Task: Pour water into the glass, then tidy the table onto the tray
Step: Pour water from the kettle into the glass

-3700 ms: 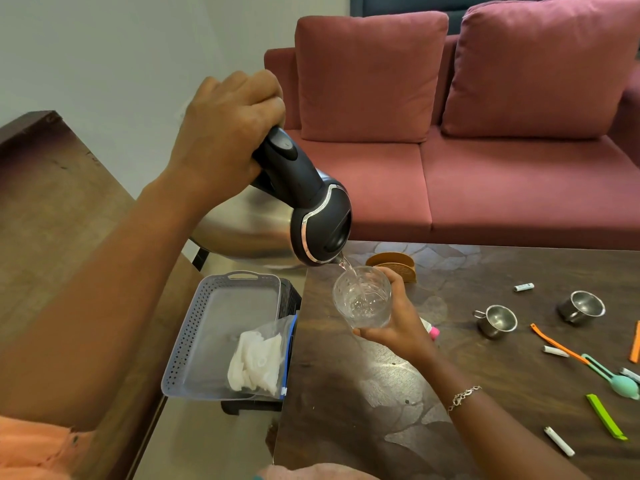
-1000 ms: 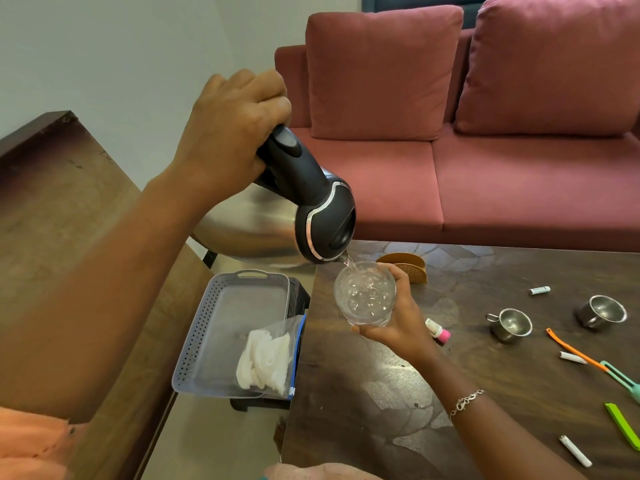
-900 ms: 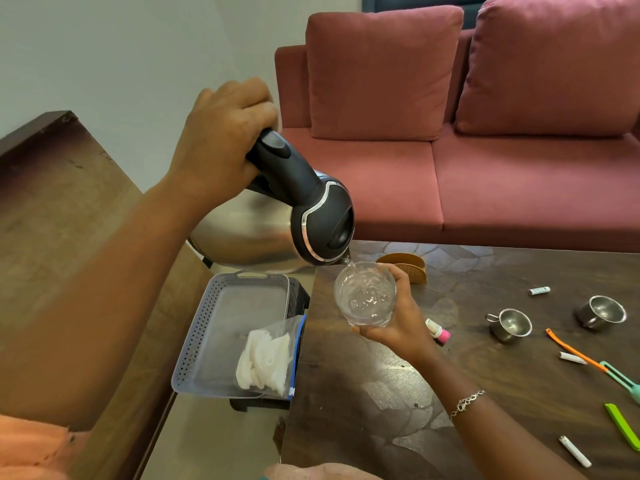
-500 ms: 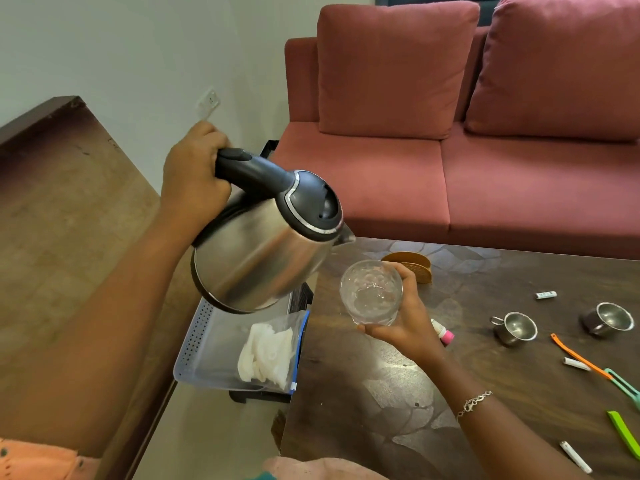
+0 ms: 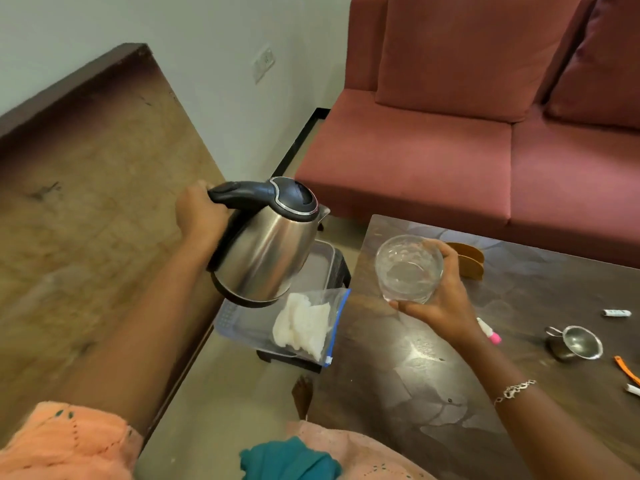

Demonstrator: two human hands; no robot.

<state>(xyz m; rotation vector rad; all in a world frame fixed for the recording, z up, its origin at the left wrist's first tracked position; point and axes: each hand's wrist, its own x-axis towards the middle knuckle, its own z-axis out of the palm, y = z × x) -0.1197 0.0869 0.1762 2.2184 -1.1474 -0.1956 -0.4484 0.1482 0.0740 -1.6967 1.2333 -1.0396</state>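
wall [image 5: 214,46]: pale | sofa [image 5: 485,140]: red | floor [image 5: 214,403]: beige

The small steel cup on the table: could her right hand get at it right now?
Probably not yet: the right hand is wrapped around the glass. The path across the table to the steel cup looks free.

L hand [image 5: 199,216] grips black handle of steel kettle [image 5: 266,247], held nearly upright over grey tray [image 5: 242,327] w/ a zip bag [image 5: 306,325] in it. R hand [image 5: 440,299] holds glass [image 5: 408,268] w/ water above dark counter [image 5: 415,375]. Small steel cup [image 5: 573,346] sits near the counter's right edge.
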